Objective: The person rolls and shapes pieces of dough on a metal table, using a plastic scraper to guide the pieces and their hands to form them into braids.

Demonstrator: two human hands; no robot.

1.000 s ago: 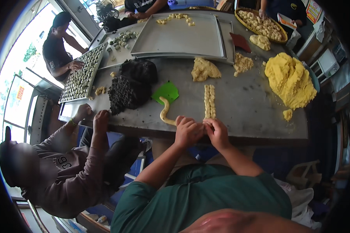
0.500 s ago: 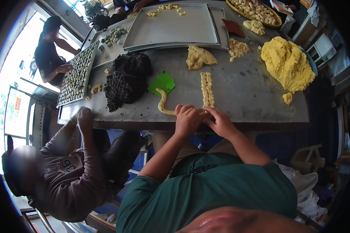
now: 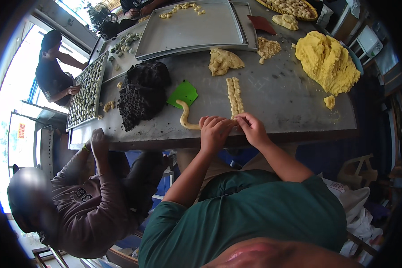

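Observation:
A pale dough rope [image 3: 183, 117] curves along the table's front edge and runs under my left hand [image 3: 214, 132], whose fingers are closed over it. Close beside it, my right hand [image 3: 253, 129] has thumb and fingers pinched together at the rope's end, on a small dough piece mostly hidden by the fingertips. Two side-by-side rows of small dough pieces [image 3: 235, 96] stretch away from my fingertips across the metal table [image 3: 281, 107]. A bright green flat scraper [image 3: 183, 94] lies just beyond the rope's curled end.
Left of the scraper sits a black lumpy mass [image 3: 140, 94]. Farther off are a dough lump [image 3: 224, 61], a large metal tray [image 3: 192, 33] and, at right, a yellow dough mound [image 3: 328, 62]. Co-workers sit at left [image 3: 87, 201] and stand by a filled tray [image 3: 85, 91].
My right hand has shifted slightly, its fingers now nearer the close end of the rows. The view has tilted a little. The standing co-worker's hand has moved over the filled tray.

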